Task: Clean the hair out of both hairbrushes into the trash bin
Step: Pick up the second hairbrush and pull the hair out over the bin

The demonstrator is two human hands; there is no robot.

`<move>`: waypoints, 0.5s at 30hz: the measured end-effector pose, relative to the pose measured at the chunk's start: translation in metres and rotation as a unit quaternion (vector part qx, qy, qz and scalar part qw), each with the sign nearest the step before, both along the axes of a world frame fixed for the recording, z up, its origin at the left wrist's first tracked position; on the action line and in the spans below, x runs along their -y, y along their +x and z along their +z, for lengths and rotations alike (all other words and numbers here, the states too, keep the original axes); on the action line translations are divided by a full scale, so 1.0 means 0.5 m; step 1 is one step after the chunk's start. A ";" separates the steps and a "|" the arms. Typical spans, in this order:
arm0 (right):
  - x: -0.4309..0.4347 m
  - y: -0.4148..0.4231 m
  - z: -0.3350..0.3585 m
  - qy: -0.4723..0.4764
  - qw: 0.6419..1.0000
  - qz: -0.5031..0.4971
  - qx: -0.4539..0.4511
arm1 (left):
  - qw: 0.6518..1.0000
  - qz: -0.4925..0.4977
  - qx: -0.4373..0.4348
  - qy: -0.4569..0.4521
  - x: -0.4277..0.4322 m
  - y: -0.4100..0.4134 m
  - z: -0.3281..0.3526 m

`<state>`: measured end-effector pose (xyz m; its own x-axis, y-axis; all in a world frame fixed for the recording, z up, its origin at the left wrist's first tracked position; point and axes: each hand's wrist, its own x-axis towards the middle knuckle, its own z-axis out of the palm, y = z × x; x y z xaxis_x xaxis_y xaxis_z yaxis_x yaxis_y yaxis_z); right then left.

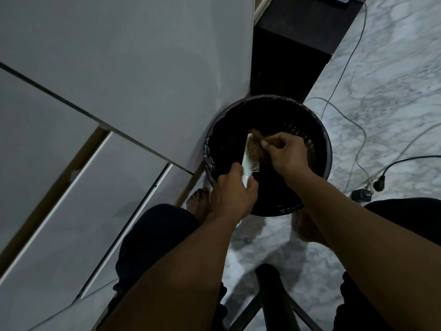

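White cabinet fronts point(114, 96) fill the upper left of the frame, with drawer fronts point(78, 211) running down toward the lower left. A dark piece of furniture point(298, 48) stands at the top centre. The marble-patterned floor point(386, 87) spreads across the right side, and thin cables point(343, 68) trail over it to a black plug point(379, 185) and a small adapter point(361, 195) at the right edge. My bare foot point(199, 204) shows near centre. Black chair legs point(274, 302) sit at bottom centre.
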<state>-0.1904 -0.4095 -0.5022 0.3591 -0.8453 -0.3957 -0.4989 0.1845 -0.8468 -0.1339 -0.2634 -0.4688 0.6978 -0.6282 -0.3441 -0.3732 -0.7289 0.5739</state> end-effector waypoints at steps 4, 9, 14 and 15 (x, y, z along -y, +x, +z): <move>0.005 -0.005 -0.011 0.084 0.995 -0.056 0.018 | 1.000 0.005 0.004 0.013 -0.001 0.003 -0.003; 0.020 -0.005 0.016 0.168 0.968 -0.168 0.086 | 0.991 0.131 -0.021 0.008 -0.017 0.034 -0.020; 0.004 -0.011 0.031 0.173 0.981 -0.044 0.076 | 0.997 0.076 -0.020 -0.019 -0.016 0.027 -0.018; -0.003 -0.009 0.031 0.188 0.978 -0.037 0.085 | 0.997 0.065 -0.025 -0.023 -0.016 0.022 -0.017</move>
